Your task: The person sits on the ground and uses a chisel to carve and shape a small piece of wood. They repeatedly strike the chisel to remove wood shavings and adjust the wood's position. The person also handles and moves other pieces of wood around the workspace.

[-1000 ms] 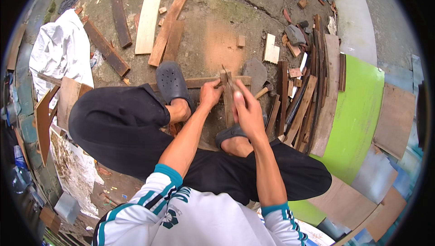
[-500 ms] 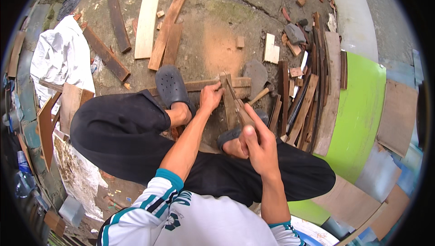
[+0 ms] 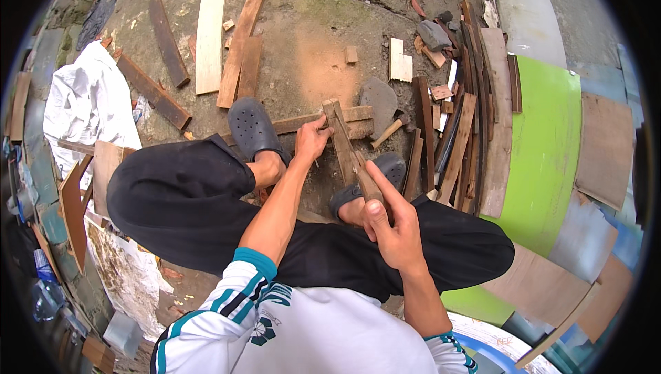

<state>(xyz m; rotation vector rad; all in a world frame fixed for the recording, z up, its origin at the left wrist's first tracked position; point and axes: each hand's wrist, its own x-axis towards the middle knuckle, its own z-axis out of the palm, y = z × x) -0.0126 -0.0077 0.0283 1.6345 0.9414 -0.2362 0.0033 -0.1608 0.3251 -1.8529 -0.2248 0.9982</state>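
Head view showed both hands around a long wooden strip [image 3: 341, 148], whose far end overlapped the right-hand part of a low wooden crosspiece [image 3: 292, 125] on the ground; the rest ran out on the crosspiece's near side, toward the person. The strip's long axis lay roughly square to the crosspiece, its far end angled slightly left. The left hand [image 3: 312, 141] was just on the near side of the crosspiece, left of the strip, its fingers pinching the strip's left edge close to the far end. The right hand [image 3: 396, 233] was farther out on the near side and to the right, wrapped around a wooden handle [image 3: 369, 185] with the index finger laid along it. That handle slanted toward the crosspiece, nearly in line with the strip and overlapping it in view; whether the two touched, and what the tool's working end looked like, could not be told. Of the two hands, the left was nearer to both the crosspiece and the strip's far end. Beyond the crosspiece lay a patch of sawdust [image 3: 327, 75] and a small wooden block [image 3: 351, 54]; just off its right end were a flat grey stone [image 3: 378, 99] and a hammer [image 3: 387, 134]. The left shoe [image 3: 253, 128] overlapped its left part, and a stack of planks [image 3: 457, 148] lay to its right.
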